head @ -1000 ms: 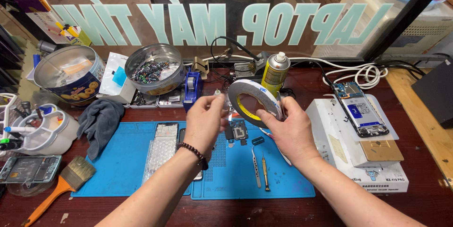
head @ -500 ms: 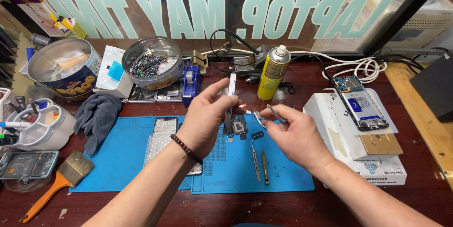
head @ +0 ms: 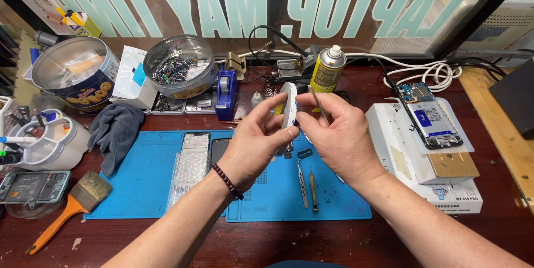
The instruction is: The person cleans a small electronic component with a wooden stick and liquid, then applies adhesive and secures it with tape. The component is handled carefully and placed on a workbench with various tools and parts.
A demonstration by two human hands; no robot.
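Left hand: fingers curled around a slim white phone part, held upright on edge above the far side of the blue mat.
Right hand: thumb and forefinger pinched on a thin metal tool whose tip sits beside the white part's upper half.
Held part: between the two hands, raised off the desk, above the middle of the mat.
Open room: the near strip of dark red wooden desk in front of the mat is the widest bare stretch; the right hand has space toward the white box on the right.
Edges: the mat's near edge runs parallel to the desk's; a glass pane closes off the far side.
Materials: soft matte mat, shiny round metal tins, grey crumpled cloth, bubble wrap.
Counts: two tins, one yellow spray can, one orange-handled brush, two slender tools lying side by side on the mat.
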